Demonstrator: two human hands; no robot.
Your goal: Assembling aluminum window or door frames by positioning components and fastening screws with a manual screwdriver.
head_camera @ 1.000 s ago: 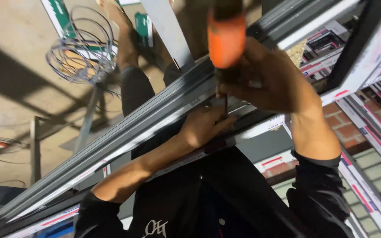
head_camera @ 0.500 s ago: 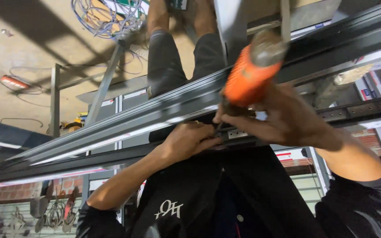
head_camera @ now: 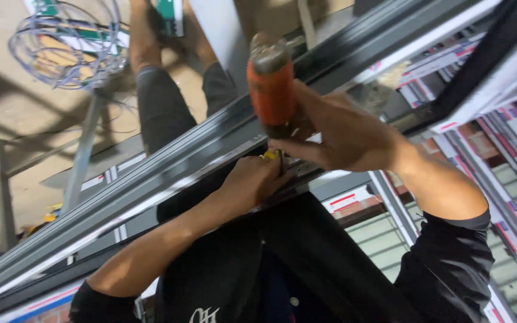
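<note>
right hand (head_camera: 342, 134) grasping orange drill (head_camera: 270, 90) | left hand (head_camera: 252, 182) clenched against grey metal frame rail (head_camera: 151, 179), pinching small yellow piece (head_camera: 268, 155)

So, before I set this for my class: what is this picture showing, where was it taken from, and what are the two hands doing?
The picture comes from a camera worn on a person's head, looking down at their own two bare hands, so the scene looks tilted. The right hand holds an orange power drill, its tip pointing down at a long grey metal frame rail that runs slantwise across the view. The left hand rests on the rail right beside the drill tip, its fingers around something small and yellow; what that is cannot be told. Beyond the rail stand another person's legs, and on the floor lies a coil of wire. More stacked rails lie to the right.
</note>
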